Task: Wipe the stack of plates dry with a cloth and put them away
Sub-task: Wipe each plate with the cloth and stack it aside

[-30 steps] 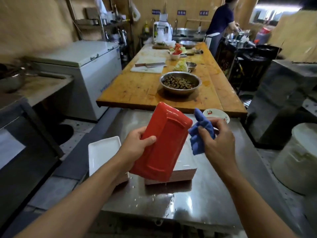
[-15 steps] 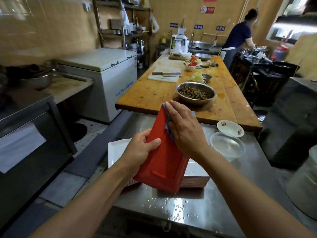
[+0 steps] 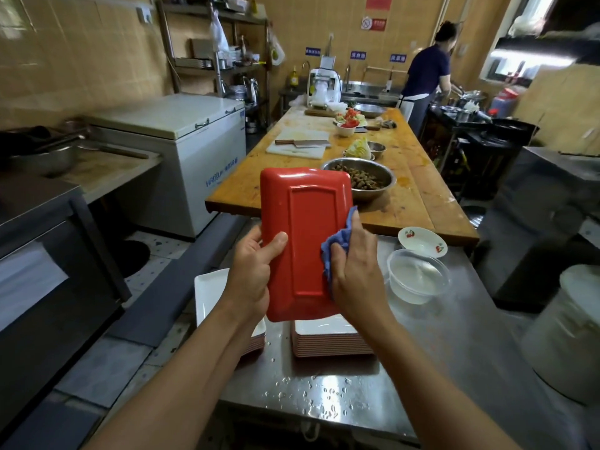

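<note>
**Red plate upright, cloth working its right edge**

Your left hand (image 3: 251,277) grips the red plate (image 3: 305,241) by its lower left edge, thumb across the underside, which faces you. The plate stands nearly upright above the steel table (image 3: 422,352), its long axis running from 6 to 12 o'clock, with the top leaning a little away from you.

Your right hand (image 3: 354,271) is curled around the blue cloth (image 3: 337,245) and presses it against the plate's right edge, at about 3 o'clock from the plate's centre. That hand is the nearer one to the unwiped length of the rim, so the wipe should probably run along the long axis, up towards 12 or down towards 6, while your left hand steadies the plate.

Directly below the plate, at 6 o'clock, sits the stack of plates (image 3: 331,342) on the table among water droplets. A second stack topped by a white plate (image 3: 211,293) lies at 8 o'clock, just beside it; I cannot tell which stack is the dried one. A clear plastic container (image 3: 418,277) stands at 3 o'clock, apart from your right hand.
</note>
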Demonstrator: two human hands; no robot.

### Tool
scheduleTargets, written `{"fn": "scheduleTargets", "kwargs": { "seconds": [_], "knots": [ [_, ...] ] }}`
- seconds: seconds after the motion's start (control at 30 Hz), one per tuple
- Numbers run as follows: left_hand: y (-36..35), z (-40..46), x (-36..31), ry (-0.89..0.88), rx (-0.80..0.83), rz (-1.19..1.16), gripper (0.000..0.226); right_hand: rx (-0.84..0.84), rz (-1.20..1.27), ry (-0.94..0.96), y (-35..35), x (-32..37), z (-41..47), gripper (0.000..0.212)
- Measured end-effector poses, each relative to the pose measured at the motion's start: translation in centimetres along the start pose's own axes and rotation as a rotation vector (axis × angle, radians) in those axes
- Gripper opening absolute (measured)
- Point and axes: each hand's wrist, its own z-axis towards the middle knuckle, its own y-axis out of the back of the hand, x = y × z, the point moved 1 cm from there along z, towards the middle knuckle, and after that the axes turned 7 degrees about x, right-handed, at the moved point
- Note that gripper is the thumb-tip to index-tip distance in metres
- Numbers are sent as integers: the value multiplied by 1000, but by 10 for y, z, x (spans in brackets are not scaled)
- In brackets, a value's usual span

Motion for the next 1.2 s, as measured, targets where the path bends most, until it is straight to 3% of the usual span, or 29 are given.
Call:
{"fn": "scheduleTargets", "kwargs": {
  "seconds": [0.13, 0.27, 0.37, 0.47, 0.67, 0.77, 0.83, 0.97, 1.07, 1.2],
  "knots": [
    [1, 8, 6, -44, -35, -87, 19, 19, 47, -42, 3, -6, -23, 59],
    [-5, 13, 20, -4, -73, -113, 17, 67, 407, -205, 23, -9, -11, 42],
    [-6, 16, 26, 89, -47, 2, 21, 73, 493, -243, 34, -14, -6, 40],
    [-2, 16, 22, 220, 38, 279, 30, 49, 462, -222, 46, -20, -3, 45],
    [2, 45, -28, -9, 104, 661, 92, 206, 298, -124, 74, -26, 2, 48],
    [-8, 60, -41, 51, 400, 836, 80, 301, 258, -87, 86, -24, 3, 48],
    [-11, 67, -45, 93, 488, 841, 63, 344, 252, -73, 92, -24, 4, 48],
    [-10, 70, -51, 115, 547, 830, 49, 365, 219, -36, 102, -29, 11, 49],
    [-8, 65, -48, 175, 532, 703, 51, 374, 186, -5, 104, -29, 18, 51],
    [-14, 56, -40, 205, 452, 637, 54, 311, -50, 128, 91, -16, 28, 39]
  ]
}}
